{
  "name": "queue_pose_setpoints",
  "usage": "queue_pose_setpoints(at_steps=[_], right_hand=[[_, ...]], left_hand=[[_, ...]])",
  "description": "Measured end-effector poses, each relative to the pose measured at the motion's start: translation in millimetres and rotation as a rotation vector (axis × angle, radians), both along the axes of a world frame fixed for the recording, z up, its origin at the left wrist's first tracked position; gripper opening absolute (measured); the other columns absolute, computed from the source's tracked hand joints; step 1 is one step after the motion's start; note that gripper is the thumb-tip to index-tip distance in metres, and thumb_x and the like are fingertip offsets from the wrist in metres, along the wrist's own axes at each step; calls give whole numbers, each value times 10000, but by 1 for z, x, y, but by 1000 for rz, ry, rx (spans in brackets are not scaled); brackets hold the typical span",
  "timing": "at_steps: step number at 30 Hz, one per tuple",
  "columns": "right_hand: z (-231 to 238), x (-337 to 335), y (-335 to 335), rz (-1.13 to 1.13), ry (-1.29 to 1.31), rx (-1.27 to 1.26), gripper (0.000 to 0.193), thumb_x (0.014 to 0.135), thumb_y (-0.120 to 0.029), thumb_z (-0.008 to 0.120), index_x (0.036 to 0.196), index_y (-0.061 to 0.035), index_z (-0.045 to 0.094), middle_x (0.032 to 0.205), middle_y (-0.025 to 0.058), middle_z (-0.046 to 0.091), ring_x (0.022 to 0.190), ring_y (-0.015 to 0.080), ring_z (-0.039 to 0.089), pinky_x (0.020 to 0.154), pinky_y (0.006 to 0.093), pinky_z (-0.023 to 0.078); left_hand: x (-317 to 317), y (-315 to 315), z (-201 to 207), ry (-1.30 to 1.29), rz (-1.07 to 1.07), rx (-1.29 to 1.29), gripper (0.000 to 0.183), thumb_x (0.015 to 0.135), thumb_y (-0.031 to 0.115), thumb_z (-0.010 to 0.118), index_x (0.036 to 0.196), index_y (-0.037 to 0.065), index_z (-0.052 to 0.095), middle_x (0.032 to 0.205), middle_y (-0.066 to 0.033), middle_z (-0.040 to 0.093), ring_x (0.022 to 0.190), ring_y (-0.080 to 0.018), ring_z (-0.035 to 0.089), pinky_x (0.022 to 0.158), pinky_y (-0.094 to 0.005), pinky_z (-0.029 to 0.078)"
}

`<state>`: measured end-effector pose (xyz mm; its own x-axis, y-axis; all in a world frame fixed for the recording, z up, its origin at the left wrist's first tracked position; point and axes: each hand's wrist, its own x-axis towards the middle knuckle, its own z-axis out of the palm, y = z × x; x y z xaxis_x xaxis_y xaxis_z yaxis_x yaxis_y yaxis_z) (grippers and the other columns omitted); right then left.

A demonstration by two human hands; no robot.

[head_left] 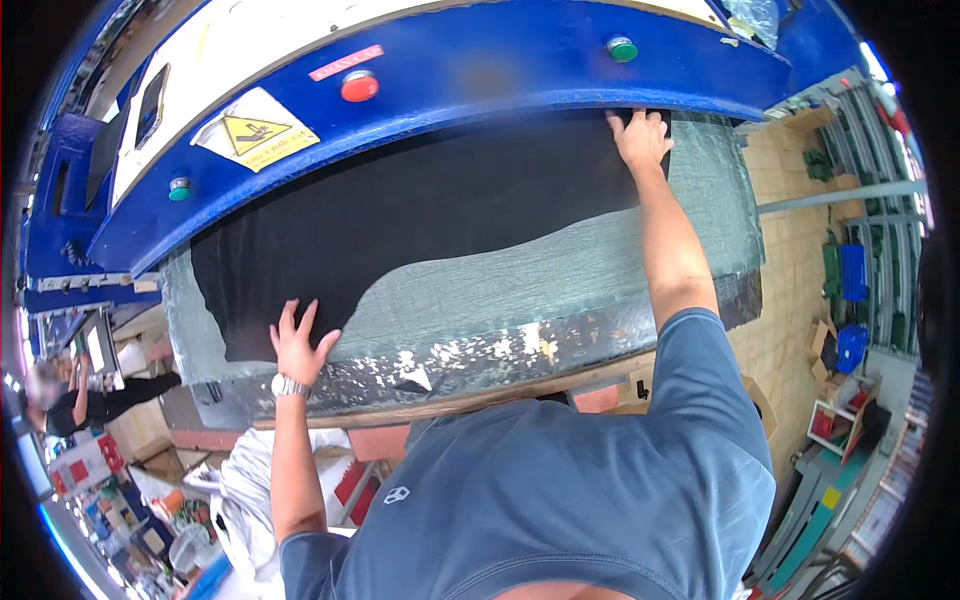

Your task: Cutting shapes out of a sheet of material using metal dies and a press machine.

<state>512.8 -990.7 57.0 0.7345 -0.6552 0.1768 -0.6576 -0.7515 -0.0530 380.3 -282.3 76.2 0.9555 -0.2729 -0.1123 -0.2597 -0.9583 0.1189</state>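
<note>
A large black sheet, leather or fabric by its look (430,210), lies across the scored pale green cutting surface (540,270) of a blue press. Its near edge curves, and its far edge runs under the blue beam. My left hand (297,345), with a metal watch on the wrist, rests at the sheet's near left edge, fingers spread. At the far right my right hand (640,138) touches the sheet's right end close to the beam, fingers apart and laid on it. Neither hand grips anything.
Above the sheet spans the blue beam (480,75), bearing a red button (359,87), green buttons (621,49) and a yellow warning sign (255,133). A phone (152,104) lies on top. White sacking (262,490) sits at lower left. Another person (85,400) is at far left.
</note>
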Motion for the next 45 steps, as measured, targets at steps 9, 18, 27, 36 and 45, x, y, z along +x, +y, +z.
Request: queue_pose_setpoints(at_steps=[9, 18, 27, 36, 45], right_hand=[[-13, -43, -158, -24, -121, 231, 442, 1125, -419, 421, 1205, -28, 612, 1086, 296, 753, 1059, 502, 720, 926, 593, 555], [-28, -130, -258, -198, -279, 631, 514, 1095, -459, 454, 1134, -10, 703, 961, 228, 784, 992, 417, 760, 936, 518, 557], [-51, -120, -279, -60, -230, 505, 463, 870, -435, 860, 972, -6, 721, 922, 166, 763, 808, 323, 739, 829, 439, 589], [-74, -151, -303, 27, -352, 848, 304, 988, -280, 787, 908, -69, 584, 686, 12, 590, 517, 121, 544, 464, 335, 470], [-80, -236, -329, 52, -223, 738, 439, 1019, -329, 762, 763, -123, 470, 608, -34, 476, 513, 80, 445, 450, 284, 381]], left_hand=[[-9, -79, -15, -125, 146, 29, 525, 997, 271, 726, 1485, 117, 612, 1500, -303, 530, 1363, -473, 533, 1136, -509, 471], [2, -107, -19, -77, 59, 107, 644, 899, 65, 668, 1528, 79, 531, 1441, -270, 537, 1256, -470, 582, 1090, -501, 507], [9, -89, -16, -53, 218, 350, 595, 835, 42, 680, 1413, 127, 568, 1239, -167, 607, 1123, -402, 644, 934, -512, 577], [-7, -88, -10, -24, 238, 470, 248, 917, 113, 695, 1148, 137, 609, 1173, -125, 610, 1112, -368, 663, 829, -493, 631], [-56, -76, 14, 52, 153, 393, 241, 918, 101, 616, 1157, 134, 628, 1149, -111, 594, 1135, -338, 632, 898, -473, 581]])
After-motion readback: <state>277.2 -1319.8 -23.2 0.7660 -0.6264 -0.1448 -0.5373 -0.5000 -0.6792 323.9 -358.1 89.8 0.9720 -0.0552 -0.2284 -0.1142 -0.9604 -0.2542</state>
